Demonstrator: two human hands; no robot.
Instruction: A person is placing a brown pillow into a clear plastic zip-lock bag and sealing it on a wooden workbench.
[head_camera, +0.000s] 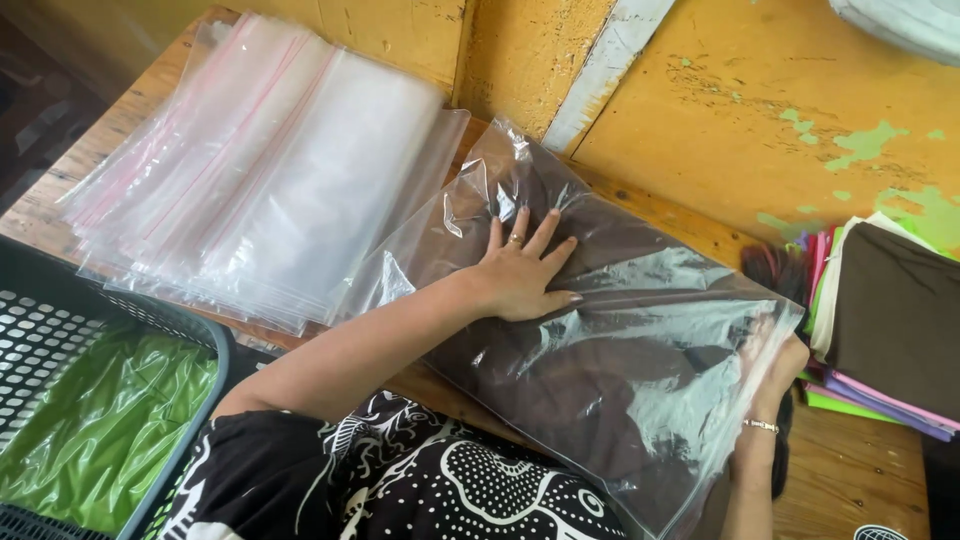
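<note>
Brown garment (600, 390) lies inside clear bag (640, 330) on table (850, 480), long axis slanting toward my right. My left hand (520, 275) presses flat on top, fingers spread; right hand (780, 365) sits at the bag's mouth, grip unreadable.

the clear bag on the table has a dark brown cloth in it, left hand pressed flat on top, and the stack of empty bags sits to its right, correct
Not quite. The head view shows the stack of empty bags to the left of the clear bag, not its right. The rest holds: dark brown cloth inside, left hand pressed flat on top.
</note>
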